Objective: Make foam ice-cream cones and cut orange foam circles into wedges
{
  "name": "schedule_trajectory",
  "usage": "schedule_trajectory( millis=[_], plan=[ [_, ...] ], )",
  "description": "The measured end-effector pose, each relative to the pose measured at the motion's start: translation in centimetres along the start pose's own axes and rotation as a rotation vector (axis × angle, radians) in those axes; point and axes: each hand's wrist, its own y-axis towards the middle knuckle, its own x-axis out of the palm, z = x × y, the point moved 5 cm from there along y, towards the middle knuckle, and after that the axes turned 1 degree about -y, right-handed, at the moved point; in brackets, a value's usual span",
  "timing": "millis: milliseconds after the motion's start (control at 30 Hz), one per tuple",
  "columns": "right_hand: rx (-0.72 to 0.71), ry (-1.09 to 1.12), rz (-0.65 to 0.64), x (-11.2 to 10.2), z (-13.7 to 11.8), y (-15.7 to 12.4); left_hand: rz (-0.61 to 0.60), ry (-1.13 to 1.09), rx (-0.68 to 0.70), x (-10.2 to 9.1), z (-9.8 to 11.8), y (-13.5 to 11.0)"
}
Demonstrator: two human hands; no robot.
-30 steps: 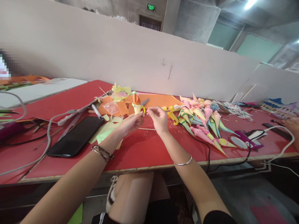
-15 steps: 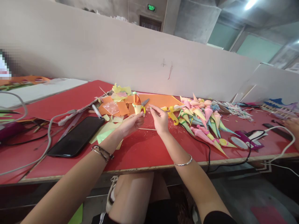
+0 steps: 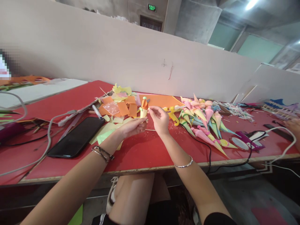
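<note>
My left hand (image 3: 134,127) is closed around the lower part of a small craft ice cream cone (image 3: 143,113). The cone is pale yellow with an orange swirl on top and light green balls at the tip and rim. My right hand (image 3: 160,121) is pinched at the cone's right edge, close to its rim. Something tiny and pale shows at those fingertips, too small to name. Behind the cone lie scissors (image 3: 148,100), mostly hidden now. A yellow glue gun (image 3: 172,115) rests just right of my right hand.
Many pastel paper cones (image 3: 206,118) are heaped on the right. Orange and yellow sheet scraps (image 3: 122,108) lie at the back left, with a black phone (image 3: 76,137) nearer. Cables (image 3: 208,153) cross the red table (image 3: 140,156). Another person's hand (image 3: 294,128) is at far right.
My left hand has tilted and brought the cone slightly right and down, over the scissors. The pinched fingers of my right hand now meet the cone, where before there was a gap.
</note>
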Motion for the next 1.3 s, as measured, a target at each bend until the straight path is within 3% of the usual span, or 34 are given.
schedule_trajectory(
  millis=[600,1067,1300],
  plan=[
    [-0.244,-0.261,-0.03,0.0,-2.0,-0.2,-0.024,0.076,0.02,0.2,0.1,-0.1],
    [-0.041,-0.076,-0.053,0.2,-0.3,0.0,-0.046,0.112,0.029,0.3,0.2,-0.1],
    [0.149,0.126,-0.093,0.8,1.1,-0.1,-0.072,0.153,0.04,0.2,0.3,-0.2]
  ],
)
